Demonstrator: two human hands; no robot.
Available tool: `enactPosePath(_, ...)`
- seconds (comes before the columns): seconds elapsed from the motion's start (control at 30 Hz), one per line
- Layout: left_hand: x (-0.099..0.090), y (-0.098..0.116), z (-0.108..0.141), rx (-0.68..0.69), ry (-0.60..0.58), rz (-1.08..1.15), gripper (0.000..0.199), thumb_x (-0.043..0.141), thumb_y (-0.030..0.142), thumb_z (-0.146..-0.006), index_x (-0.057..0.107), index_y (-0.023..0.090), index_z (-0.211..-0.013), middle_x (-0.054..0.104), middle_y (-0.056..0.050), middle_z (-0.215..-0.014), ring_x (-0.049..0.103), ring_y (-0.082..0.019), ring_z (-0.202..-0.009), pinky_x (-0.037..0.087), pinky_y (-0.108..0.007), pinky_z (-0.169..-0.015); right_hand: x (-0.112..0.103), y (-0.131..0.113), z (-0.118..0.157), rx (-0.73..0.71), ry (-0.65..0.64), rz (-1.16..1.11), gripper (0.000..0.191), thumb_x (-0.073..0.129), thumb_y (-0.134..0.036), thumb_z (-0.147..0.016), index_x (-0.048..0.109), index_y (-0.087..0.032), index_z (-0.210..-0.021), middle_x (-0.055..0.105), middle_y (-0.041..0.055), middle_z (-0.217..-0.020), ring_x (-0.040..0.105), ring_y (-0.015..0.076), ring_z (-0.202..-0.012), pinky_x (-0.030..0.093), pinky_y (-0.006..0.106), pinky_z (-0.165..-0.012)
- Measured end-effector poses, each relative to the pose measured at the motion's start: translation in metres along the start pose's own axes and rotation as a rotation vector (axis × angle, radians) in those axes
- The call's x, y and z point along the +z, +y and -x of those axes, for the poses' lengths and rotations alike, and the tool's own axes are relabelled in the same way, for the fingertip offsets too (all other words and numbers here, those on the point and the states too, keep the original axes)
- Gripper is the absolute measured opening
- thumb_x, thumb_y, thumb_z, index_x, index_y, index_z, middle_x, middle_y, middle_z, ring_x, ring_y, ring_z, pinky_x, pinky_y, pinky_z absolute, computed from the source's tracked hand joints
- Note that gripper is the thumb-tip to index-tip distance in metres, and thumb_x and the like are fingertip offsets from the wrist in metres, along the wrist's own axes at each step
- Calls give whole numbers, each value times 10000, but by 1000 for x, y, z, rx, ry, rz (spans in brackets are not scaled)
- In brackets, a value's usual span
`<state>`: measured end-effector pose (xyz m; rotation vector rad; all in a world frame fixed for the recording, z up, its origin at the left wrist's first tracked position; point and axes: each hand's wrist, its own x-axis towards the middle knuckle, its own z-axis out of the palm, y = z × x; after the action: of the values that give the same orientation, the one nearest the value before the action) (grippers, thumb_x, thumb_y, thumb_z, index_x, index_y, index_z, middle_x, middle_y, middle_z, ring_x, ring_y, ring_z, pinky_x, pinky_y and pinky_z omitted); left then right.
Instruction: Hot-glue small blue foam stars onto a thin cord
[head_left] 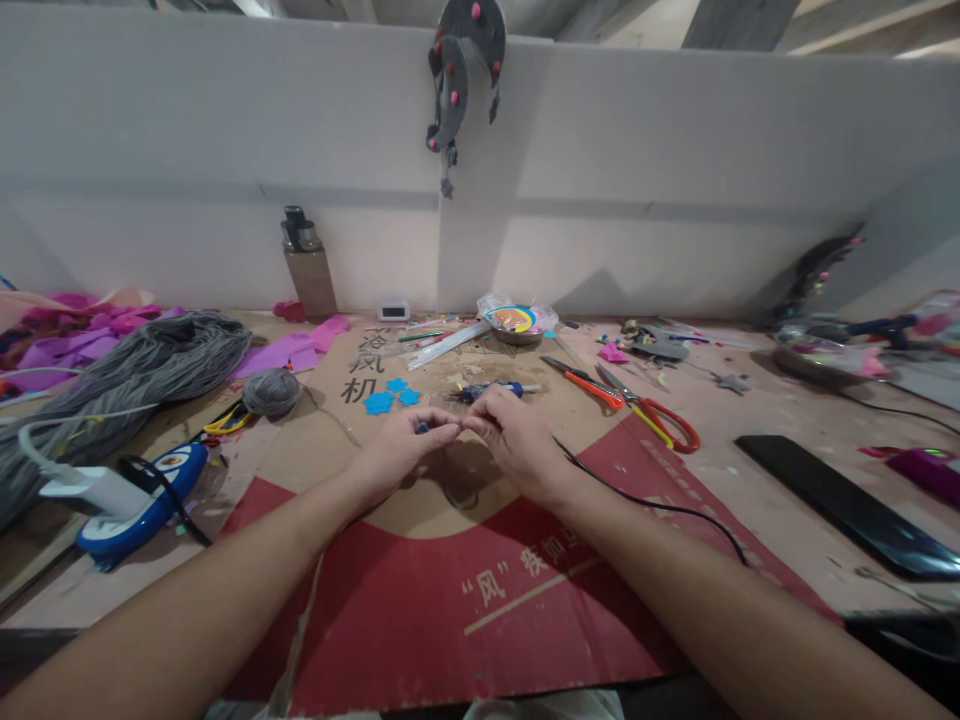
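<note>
My left hand (409, 450) and my right hand (517, 440) meet above the cardboard sheet (420, 520), fingertips pinched close together. A strand of grey yarn (330, 412) runs from the yarn ball (271, 392) toward my left hand, and a thin loop hangs below both hands. The pinched part is mostly hidden by my fingers. Something small and dark blue shows at my left fingers; its kind is unclear. Just behind my right hand lies a blue glue gun (510, 387), partly covered. Several blue flower-shaped cutouts (380, 402) lie beyond my left hand.
An orange-handled cutter (589, 384) and red-and-yellow scissors (660, 422) lie to the right, near a black phone (847, 505). At left are a grey yarn skein (165, 365) and a blue power strip (142, 520). A black cord (660, 503) crosses the cardboard.
</note>
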<state>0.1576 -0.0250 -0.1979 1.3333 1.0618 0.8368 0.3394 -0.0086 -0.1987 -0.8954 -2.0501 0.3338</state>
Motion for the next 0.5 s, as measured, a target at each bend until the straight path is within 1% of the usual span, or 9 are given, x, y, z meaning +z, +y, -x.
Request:
enactPosePath(0.07, 2, 1, 2, 1, -20, 28, 300, 639, 488, -761, 562, 205, -823, 461, 65, -562, 271, -32, -336, 162, -180, -321, 1, -2, 1, -8, -6, 57, 178, 478, -233, -920, 494, -195, -746, 528, 29, -761, 486, 153, -712, 382, 277, -631)
enactPosePath(0.23, 6, 2, 4, -20, -55, 71, 319, 654, 491, -745, 545, 192, -771, 432, 76, -519, 258, -32, -319, 162, -177, -310, 0, -5, 3, -70, -21, 195, 243, 365, -237, -949, 440, -208, -720, 501, 28, -726, 447, 157, -670, 351, 285, -620)
enactPosePath(0.37, 5, 1, 4, 8, -92, 25, 340, 638, 506, -753, 578, 172, -748, 524, 39, -552, 290, -28, -327, 185, -182, -326, 0, -2, 3, -80, -35, 233, 323, 379, -280, -954, 437, -211, -644, 477, 3, -632, 413, 138, -593, 304, 278, -575)
enactPosePath(0.43, 4, 0, 4, 15, -106, 8, 335, 635, 497, -759, 596, 164, -742, 567, 17, -579, 313, -28, -338, 204, -183, -338, 0, -1, 3, -72, -50, 204, 370, 397, -325, -956, 448, -207, -609, 465, -8, -592, 406, 127, -570, 287, 273, -562)
enactPosePath(0.5, 4, 0, 3, 4, -111, 9, 330, 637, 488, -761, 601, 161, -735, 577, 10, -587, 324, -28, -342, 215, -183, -344, -1, 1, 4, -62, -62, 166, 403, 419, -367, -950, 443, -204, -582, 454, -13, -573, 406, 122, -565, 280, 270, -559)
